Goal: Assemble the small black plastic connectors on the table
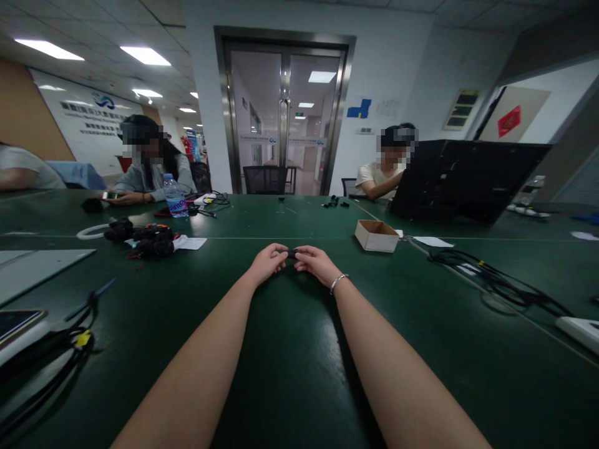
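Both my arms reach forward over a dark green table [290,349]. Between my fingertips is a small black piece [292,254], too small to name more exactly. My left hand [270,263] pinches its left end with thumb and fingers. On the other end, my right hand [317,264] has its fingers closed as well, with a silver bracelet on the wrist. The fingers cover most of the piece. An open cardboard box [377,237] stands beyond my right hand, apart from it.
To the left are black devices [156,240], a water bottle [175,196] and coiled cables [70,355]. Small black pieces [334,202] lie at the far side. A large black panel [468,181] and cables [500,280] are on the right. Other people sit across the table.
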`<action>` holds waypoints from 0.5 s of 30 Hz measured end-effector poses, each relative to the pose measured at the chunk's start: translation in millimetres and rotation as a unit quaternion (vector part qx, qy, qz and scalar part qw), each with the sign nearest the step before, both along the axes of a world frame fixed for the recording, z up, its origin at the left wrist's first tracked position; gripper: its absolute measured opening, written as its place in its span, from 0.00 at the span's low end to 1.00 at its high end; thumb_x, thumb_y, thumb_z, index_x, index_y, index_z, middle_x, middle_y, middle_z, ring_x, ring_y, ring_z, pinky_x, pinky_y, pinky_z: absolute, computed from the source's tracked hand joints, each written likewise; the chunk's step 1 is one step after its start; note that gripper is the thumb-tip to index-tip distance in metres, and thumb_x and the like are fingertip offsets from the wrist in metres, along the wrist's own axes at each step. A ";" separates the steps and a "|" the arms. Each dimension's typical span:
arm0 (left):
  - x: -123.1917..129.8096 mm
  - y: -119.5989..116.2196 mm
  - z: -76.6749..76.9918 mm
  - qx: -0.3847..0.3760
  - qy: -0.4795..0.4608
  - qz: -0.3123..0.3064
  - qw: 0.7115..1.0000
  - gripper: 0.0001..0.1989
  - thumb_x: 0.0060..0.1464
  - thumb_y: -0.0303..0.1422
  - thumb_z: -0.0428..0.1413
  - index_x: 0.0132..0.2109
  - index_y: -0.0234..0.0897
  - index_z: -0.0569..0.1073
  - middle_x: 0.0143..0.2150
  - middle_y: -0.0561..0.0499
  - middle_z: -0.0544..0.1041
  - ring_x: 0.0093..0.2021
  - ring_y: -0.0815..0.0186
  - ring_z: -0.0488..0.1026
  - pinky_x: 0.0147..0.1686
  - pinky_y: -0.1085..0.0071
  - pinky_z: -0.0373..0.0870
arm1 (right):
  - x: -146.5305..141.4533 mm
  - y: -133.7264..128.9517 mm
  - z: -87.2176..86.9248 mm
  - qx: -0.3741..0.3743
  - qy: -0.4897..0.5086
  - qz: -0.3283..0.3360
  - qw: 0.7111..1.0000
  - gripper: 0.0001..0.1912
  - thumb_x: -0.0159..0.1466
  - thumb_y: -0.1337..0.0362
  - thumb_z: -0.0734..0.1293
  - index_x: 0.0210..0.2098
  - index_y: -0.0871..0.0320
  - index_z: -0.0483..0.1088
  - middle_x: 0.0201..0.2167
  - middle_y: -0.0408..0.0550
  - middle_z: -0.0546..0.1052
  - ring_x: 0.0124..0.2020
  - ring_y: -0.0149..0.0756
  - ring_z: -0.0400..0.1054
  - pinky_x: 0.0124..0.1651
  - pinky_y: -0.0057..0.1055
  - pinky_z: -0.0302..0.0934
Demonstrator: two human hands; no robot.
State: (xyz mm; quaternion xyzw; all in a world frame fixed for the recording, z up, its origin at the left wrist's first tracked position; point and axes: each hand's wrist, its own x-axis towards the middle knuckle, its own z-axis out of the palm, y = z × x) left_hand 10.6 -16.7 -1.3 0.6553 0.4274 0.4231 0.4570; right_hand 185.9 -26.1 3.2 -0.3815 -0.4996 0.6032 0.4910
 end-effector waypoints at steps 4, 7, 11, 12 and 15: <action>0.0 -0.2 1.6 -0.013 -0.005 0.015 1.000 0.16 0.55 0.40 0.51 0.45 0.34 0.69 0.23 0.54 0.68 0.19 0.74 0.63 0.19 0.79 0.56 | -0.1 1.3 -1.3 0.000 0.000 -0.003 1.000 0.08 0.61 0.78 0.65 0.40 0.64 0.67 0.31 0.49 0.74 0.23 0.27 0.71 0.26 0.19 0.69; 0.2 -0.9 1.8 0.004 -0.007 0.017 1.000 0.17 0.53 0.37 0.54 0.49 0.35 0.67 0.29 0.53 0.70 0.22 0.74 0.65 0.20 0.79 0.57 | 0.1 2.5 -2.5 0.002 0.001 0.001 1.000 0.09 0.60 0.78 0.67 0.40 0.64 0.67 0.31 0.48 0.74 0.24 0.27 0.71 0.26 0.19 0.69; -0.1 -1.1 1.9 -0.006 0.002 0.001 1.000 0.16 0.57 0.39 0.48 0.46 0.33 0.70 0.24 0.54 0.67 0.20 0.74 0.62 0.19 0.79 0.56 | 0.3 2.6 -2.0 -0.001 -0.002 0.006 1.000 0.09 0.59 0.78 0.67 0.39 0.64 0.68 0.32 0.49 0.74 0.24 0.27 0.71 0.27 0.19 0.69; -0.3 -0.8 1.9 -0.003 0.000 0.006 1.000 0.16 0.56 0.38 0.50 0.47 0.33 0.69 0.25 0.54 0.68 0.21 0.74 0.62 0.20 0.79 0.56 | 0.3 2.4 -1.6 -0.003 -0.002 0.006 1.000 0.09 0.60 0.78 0.67 0.39 0.64 0.68 0.32 0.49 0.74 0.24 0.27 0.71 0.27 0.19 0.69; -0.6 0.3 2.1 0.003 0.003 0.006 1.000 0.16 0.53 0.36 0.52 0.48 0.34 0.69 0.26 0.54 0.69 0.22 0.74 0.63 0.20 0.79 0.57 | -0.1 1.9 -0.8 -0.003 -0.005 0.010 1.000 0.09 0.61 0.78 0.65 0.40 0.64 0.68 0.31 0.49 0.74 0.25 0.27 0.71 0.27 0.19 0.69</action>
